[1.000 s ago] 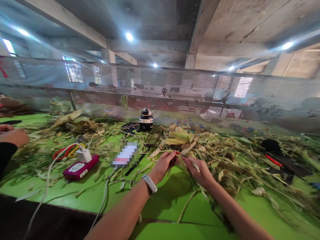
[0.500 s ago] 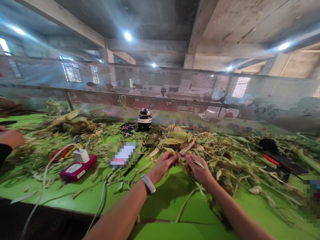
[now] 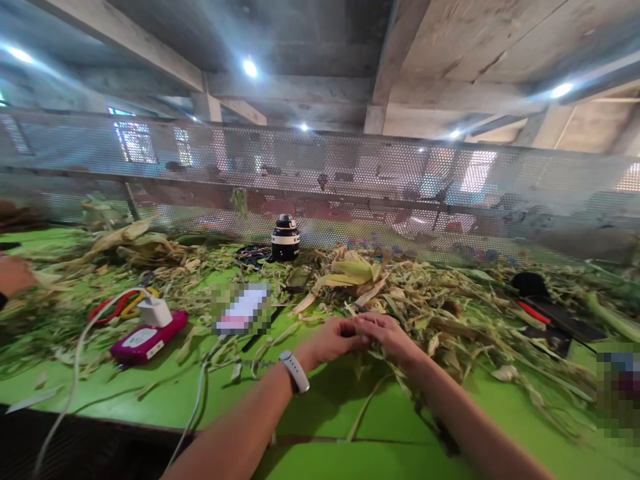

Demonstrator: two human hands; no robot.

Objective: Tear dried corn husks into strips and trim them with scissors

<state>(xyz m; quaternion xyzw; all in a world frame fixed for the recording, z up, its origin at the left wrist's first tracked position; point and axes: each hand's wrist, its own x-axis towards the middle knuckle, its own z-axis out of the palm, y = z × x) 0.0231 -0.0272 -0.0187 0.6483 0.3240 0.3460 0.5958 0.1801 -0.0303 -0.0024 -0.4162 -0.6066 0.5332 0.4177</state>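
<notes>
My left hand [image 3: 333,343] and my right hand [image 3: 385,333] meet over the green table, thumbs and fingertips pressed together. Both are closed. A bit of pale green corn husk [image 3: 358,367] shows just beneath the fingers; the rest of what lies between them is hidden. A white-banded watch [image 3: 294,372] is on my left wrist. Right behind the hands sits a larger yellow-green corn husk [image 3: 353,270] on a heap of dry husk strips [image 3: 425,300].
On the left are a magenta power strip [image 3: 150,343] with a white charger [image 3: 155,311], red-and-yellow-handled scissors [image 3: 113,307] and a phone [image 3: 243,310] on a cable. A black jar [image 3: 285,239] stands before the perforated metal screen [image 3: 310,180]. Another person's hand [image 3: 15,275] is at far left.
My hands have come together, the right one moving left over the left fingertips. The light green husk between the fingers is now mostly covered. The view has shifted slightly.
</notes>
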